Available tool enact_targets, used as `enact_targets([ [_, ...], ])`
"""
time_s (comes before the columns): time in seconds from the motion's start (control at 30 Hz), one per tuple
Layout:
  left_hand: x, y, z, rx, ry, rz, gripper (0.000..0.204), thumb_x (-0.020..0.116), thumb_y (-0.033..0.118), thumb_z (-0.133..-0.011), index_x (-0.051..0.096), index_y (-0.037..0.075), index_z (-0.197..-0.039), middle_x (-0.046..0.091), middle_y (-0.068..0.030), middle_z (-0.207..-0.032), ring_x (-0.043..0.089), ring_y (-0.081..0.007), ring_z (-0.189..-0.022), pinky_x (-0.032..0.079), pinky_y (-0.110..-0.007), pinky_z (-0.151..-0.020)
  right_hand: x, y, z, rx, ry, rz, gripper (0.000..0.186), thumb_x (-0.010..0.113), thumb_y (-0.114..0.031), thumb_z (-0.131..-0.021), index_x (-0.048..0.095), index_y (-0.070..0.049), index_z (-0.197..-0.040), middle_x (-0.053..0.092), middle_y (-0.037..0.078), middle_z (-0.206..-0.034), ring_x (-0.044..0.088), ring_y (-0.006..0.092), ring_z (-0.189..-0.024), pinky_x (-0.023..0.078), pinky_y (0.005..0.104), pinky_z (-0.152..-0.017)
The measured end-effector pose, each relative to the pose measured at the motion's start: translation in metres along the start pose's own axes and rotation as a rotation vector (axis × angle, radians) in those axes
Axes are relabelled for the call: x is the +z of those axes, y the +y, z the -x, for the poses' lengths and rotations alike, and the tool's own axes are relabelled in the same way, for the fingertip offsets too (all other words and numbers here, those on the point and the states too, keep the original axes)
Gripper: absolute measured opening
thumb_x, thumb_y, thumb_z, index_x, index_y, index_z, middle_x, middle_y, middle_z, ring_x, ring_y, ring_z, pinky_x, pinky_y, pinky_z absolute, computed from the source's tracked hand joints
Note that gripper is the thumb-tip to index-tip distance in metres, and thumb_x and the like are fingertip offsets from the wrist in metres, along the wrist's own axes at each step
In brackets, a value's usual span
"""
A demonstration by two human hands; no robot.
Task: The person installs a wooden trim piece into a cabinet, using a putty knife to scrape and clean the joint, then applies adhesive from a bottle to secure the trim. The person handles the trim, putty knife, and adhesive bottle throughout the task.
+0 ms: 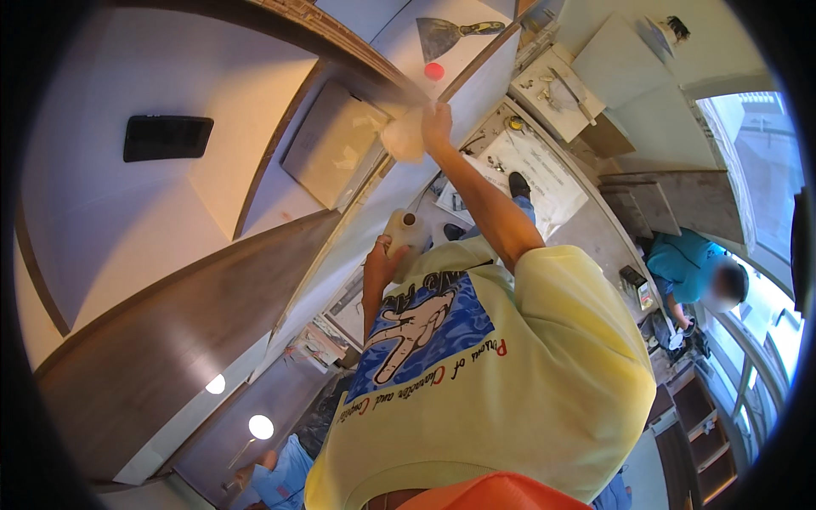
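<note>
My left hand (382, 262) is wrapped round a beige plastic jug (410, 231), held in front of my chest with its round mouth uncapped and facing up. Stretched far forward, my right hand (437, 127) is closed on a whitish cloth (405, 138), blurred at its edges. The cloth lies against the edge of a white cabinet panel (374, 183). Just beyond that hand, a round red cap (434, 71) rests on a pale cabinet surface. A putty knife (450, 36) with a wide blade and a yellow-and-black handle lies past the cap.
A black phone (167, 138) lies inside the cabinet at left. Tools and hardware are on a board (557, 93) at the far right. Someone in a teal shirt (680, 259) bends down at right; another person in blue (285, 472) is at lower left, near a lit lamp (261, 427).
</note>
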State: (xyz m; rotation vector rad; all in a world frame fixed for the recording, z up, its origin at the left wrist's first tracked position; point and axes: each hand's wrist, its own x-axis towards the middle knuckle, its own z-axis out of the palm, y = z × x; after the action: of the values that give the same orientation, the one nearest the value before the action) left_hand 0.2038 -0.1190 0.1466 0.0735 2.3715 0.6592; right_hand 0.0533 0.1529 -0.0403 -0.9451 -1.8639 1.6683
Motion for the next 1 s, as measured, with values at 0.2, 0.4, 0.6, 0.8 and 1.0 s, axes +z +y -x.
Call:
enact_targets([
  [0.2,-0.002,0.003,-0.009,-0.024,-0.023,-0.004,0.056,0.079,0.037,-0.089,0.058,-0.002,-0.123,0.072,-0.0215,-0.113,0.071,-0.0282,-0.102,0.053,-0.037,-0.091,-0.019,0.000,0.008,0.386,0.060,-0.334,0.032,0.054,-0.030,-0.103,0.067,-0.002,-0.113,0.067,0.022,-0.115,0.060,0.0388,-0.112,0.046,0.0488,-0.098],
  [0.4,-0.001,-0.002,-0.009,-0.049,-0.022,-0.016,0.062,0.078,0.044,-0.088,0.058,0.001,-0.127,0.072,-0.0238,-0.118,0.071,-0.0337,-0.110,0.053,-0.040,-0.094,-0.003,-0.036,-0.003,0.209,0.149,-0.139,0.028,0.059,-0.024,-0.102,0.063,0.000,-0.115,0.068,0.017,-0.108,0.065,0.0248,-0.099,0.053,0.0396,-0.083],
  [0.6,-0.002,0.005,-0.016,-0.004,-0.024,-0.025,0.062,0.079,0.039,-0.089,0.057,-0.005,-0.128,0.069,-0.0251,-0.123,0.069,-0.0310,-0.114,0.052,-0.038,-0.097,-0.026,-0.027,0.008,0.381,0.120,-0.330,0.029,0.062,-0.023,-0.100,0.066,0.005,-0.101,0.071,0.014,-0.091,0.067,0.0202,-0.076,0.056,0.0337,-0.068],
  [0.8,-0.005,0.014,-0.015,-0.063,-0.058,0.019,0.064,0.079,0.038,-0.089,0.056,-0.005,-0.130,0.069,-0.0254,-0.124,0.068,-0.0310,-0.117,0.050,-0.037,-0.100,0.002,-0.070,-0.002,0.242,0.267,-0.264,0.027,0.060,-0.020,-0.100,0.060,0.004,-0.114,0.066,0.019,-0.106,0.064,0.0250,-0.091,0.052,0.0378,-0.074],
  [1.0,-0.002,0.007,-0.017,0.016,-0.021,-0.025,0.064,0.079,0.038,-0.089,0.056,-0.004,-0.131,0.069,-0.0246,-0.123,0.068,-0.0307,-0.116,0.050,-0.037,-0.100,-0.033,-0.081,0.024,0.376,0.056,-0.318,0.039,0.049,-0.034,-0.105,0.059,-0.002,-0.124,0.063,0.020,-0.114,0.061,0.0341,-0.105,0.047,0.0456,-0.095],
])
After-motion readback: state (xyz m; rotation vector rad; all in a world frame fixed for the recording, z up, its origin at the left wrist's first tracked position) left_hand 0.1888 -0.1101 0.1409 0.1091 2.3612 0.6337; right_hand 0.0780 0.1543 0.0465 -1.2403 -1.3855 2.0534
